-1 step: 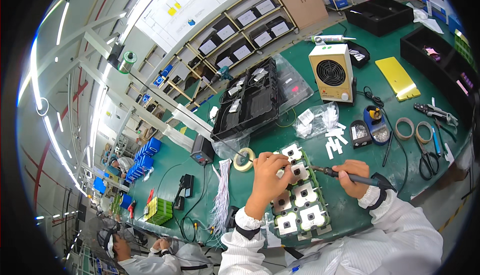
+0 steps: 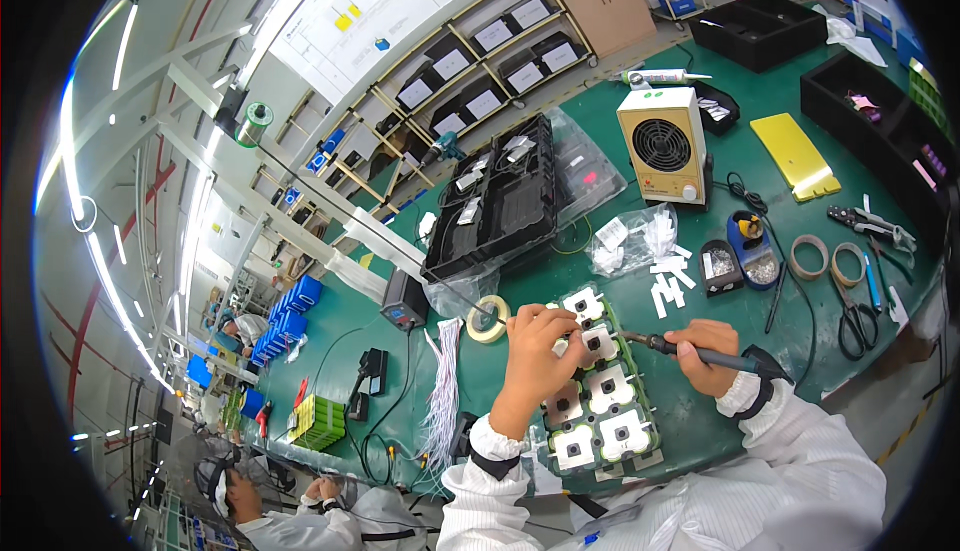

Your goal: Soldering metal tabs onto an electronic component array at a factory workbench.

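Note:
A battery pack (image 2: pixel 605 389) with pale square plates, dark centres and a green frame lies on the bench right in front of me. My right hand (image 2: pixel 710 356) is closed round a soldering iron (image 2: pixel 655 344), its tip pointing left at the pack's upper plates. Over the pack's left side, my left hand (image 2: pixel 543 356) pinches what looks like solder wire (image 2: pixel 470 301), a thin line coming down from a hanging green spool (image 2: pixel 255 125). The fingers hide the wire's end and part of the plates.
Beyond the pack are a bag of white pieces (image 2: pixel 640 236), a box-shaped fan (image 2: pixel 665 141) and a black case (image 2: pixel 490 206). Rightward sit an iron stand (image 2: pixel 750 236), tape rolls (image 2: pixel 808 257) and scissors (image 2: pixel 857 326). White wires (image 2: pixel 442 391) lie left; another person (image 2: pixel 240 496) works at lower left.

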A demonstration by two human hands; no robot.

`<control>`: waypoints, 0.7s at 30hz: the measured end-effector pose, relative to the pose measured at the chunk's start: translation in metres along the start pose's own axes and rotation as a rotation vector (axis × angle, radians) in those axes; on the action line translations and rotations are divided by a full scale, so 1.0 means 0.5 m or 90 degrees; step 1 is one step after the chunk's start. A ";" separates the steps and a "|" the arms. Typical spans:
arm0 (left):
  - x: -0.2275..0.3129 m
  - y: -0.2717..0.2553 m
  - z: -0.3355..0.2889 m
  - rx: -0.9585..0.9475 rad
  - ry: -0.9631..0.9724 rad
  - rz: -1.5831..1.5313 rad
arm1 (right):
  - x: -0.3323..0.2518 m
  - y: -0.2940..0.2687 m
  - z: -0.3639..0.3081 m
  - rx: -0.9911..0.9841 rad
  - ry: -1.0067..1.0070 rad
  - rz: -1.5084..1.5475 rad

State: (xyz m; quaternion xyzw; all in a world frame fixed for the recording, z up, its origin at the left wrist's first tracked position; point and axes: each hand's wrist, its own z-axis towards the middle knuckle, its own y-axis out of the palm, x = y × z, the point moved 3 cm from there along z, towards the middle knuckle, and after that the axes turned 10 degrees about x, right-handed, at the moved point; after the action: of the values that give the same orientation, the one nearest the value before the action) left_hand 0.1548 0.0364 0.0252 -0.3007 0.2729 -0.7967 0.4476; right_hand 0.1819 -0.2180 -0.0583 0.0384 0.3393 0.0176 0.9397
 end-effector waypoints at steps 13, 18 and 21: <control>-0.033 -0.004 0.009 0.019 -0.080 -0.101 | 0.002 -0.013 0.005 0.021 0.032 0.006; -0.032 -0.005 0.012 0.035 0.001 0.042 | 0.022 -0.005 0.001 0.054 0.145 0.026; -0.038 0.005 0.016 0.032 -0.021 0.044 | 0.030 0.003 -0.001 0.040 0.186 0.024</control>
State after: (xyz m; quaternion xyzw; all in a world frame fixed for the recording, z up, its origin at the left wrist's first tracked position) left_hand 0.1699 0.0507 0.0241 -0.2929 0.2552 -0.7824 0.4867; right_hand 0.1928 -0.2155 -0.0682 0.0712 0.4719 0.0299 0.8783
